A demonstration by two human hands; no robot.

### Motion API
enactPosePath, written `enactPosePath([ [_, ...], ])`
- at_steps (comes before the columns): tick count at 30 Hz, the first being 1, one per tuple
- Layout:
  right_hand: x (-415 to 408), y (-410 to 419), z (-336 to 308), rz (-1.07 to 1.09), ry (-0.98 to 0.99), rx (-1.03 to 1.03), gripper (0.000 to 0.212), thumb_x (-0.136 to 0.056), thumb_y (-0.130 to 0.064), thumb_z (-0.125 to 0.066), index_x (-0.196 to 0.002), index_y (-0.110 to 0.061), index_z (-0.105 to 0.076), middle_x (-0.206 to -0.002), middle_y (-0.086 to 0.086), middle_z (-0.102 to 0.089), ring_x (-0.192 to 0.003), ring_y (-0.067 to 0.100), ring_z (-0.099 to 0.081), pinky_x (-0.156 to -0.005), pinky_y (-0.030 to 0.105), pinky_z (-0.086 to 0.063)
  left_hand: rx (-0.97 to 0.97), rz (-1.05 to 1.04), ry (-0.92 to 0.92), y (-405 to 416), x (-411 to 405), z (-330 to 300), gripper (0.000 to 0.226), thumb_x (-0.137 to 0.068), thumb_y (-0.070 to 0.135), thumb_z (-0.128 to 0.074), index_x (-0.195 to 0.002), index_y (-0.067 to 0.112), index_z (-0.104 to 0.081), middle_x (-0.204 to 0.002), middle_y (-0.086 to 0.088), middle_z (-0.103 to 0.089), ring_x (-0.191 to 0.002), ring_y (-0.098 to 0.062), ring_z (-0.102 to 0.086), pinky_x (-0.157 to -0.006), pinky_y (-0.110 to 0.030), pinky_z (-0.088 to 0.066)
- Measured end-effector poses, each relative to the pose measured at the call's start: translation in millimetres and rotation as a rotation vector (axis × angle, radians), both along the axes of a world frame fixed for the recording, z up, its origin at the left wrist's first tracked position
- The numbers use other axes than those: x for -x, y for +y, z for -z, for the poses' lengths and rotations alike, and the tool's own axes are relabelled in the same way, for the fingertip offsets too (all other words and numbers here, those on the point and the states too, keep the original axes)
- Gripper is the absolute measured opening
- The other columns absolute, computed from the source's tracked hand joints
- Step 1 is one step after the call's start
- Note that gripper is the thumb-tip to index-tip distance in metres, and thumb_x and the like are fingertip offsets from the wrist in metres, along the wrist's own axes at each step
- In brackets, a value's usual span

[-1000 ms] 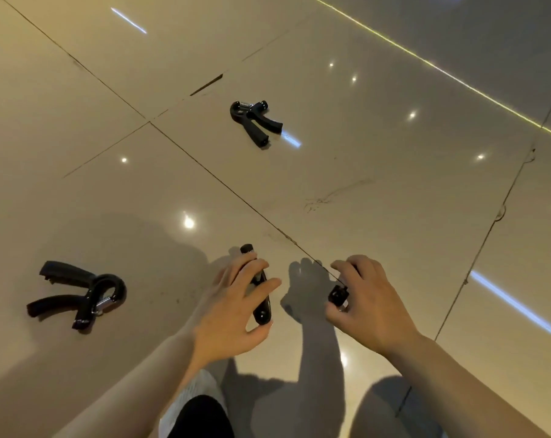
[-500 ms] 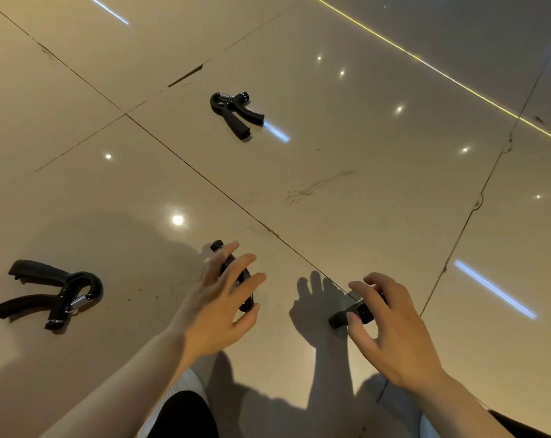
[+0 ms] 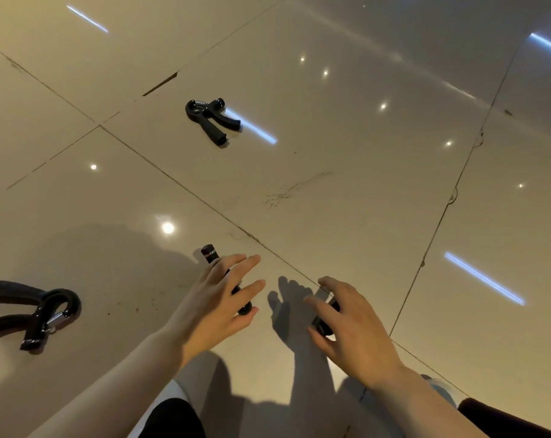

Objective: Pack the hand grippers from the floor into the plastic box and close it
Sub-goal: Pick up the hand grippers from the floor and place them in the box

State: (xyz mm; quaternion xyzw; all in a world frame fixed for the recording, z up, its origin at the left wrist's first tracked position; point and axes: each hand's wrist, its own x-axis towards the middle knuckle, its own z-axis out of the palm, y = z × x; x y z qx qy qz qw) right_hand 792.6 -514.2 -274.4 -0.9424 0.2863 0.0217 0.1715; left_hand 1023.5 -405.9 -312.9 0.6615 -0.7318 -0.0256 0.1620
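Two black hand grippers lie loose on the glossy floor, one far ahead (image 3: 209, 120) and one at the left edge (image 3: 37, 314). My left hand (image 3: 217, 298) holds the handle of a third hand gripper (image 3: 209, 252) between its thumb and outstretched fingers, and the handle's top end sticks out past the fingers. My right hand (image 3: 353, 327) curls its fingers and thumb round another black hand gripper (image 3: 326, 324), which it mostly hides. The plastic box is out of view.
Beige polished floor tiles (image 3: 346, 191) with dark grout lines and bright light reflections fill the view. My knees (image 3: 173, 418) show at the bottom edge, and my hands cast shadows on the floor between them.
My left hand's fingers have spread out straighter over the handle. My right hand has moved lower and right, turning the gripper it holds. The view has shifted slightly.
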Motion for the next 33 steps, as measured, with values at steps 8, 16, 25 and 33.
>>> enactPosePath([
  [8, 9.5, -35.8, -99.6, -0.032, 0.01, 0.128, 0.052, -0.079, -0.05, -0.057, -0.12, -0.018, -0.055, -0.128, 0.009, -0.048, -0.106, 0.024, -0.053, -0.075, 0.029, -0.05, -0.032, -0.224, 0.551, -34.4, 13.0, -100.4, 0.025, -0.076, 0.041, -0.07, -0.101, 0.034, -0.067, -0.131, 0.027, -0.038, -0.112, 0.002, -0.044, -0.088, -0.021, -0.042],
  [16, 80.8, -37.2, -279.3, 0.249, -0.206, 0.252, 0.049, -0.08, -0.052, -0.063, -0.122, -0.028, -0.052, -0.118, -0.009, -0.039, -0.108, 0.008, -0.035, -0.087, 0.021, -0.04, 0.099, 0.139, 0.269, -73.2, 78.3, -291.0, 0.037, -0.078, 0.052, -0.048, -0.104, 0.033, -0.067, -0.12, 0.021, -0.051, -0.117, 0.002, -0.036, -0.095, -0.009, -0.022],
  [25, 154.5, -10.4, -342.6, 0.489, -0.555, 0.214, 0.027, -0.078, -0.04, -0.07, -0.097, -0.023, -0.064, -0.105, -0.008, -0.043, -0.103, 0.01, -0.042, -0.075, 0.017, -0.035, 0.205, 0.327, 0.234, -45.0, 198.6, -378.1, 0.035, -0.091, 0.042, -0.041, -0.111, 0.027, -0.065, -0.11, 0.024, -0.054, -0.108, 0.02, -0.041, -0.094, -0.001, -0.026],
  [33, 237.5, 25.3, -349.8, 0.585, -0.658, 0.182, 0.025, -0.074, -0.036, -0.075, -0.092, -0.025, -0.062, -0.104, -0.007, -0.045, -0.103, 0.014, -0.045, -0.079, 0.024, -0.043, 0.327, 0.109, 0.529, 5.6, 277.7, -395.8, 0.016, -0.09, 0.029, -0.057, -0.103, 0.028, -0.068, -0.109, 0.02, -0.062, -0.109, 0.004, -0.053, -0.091, -0.007, -0.038],
])
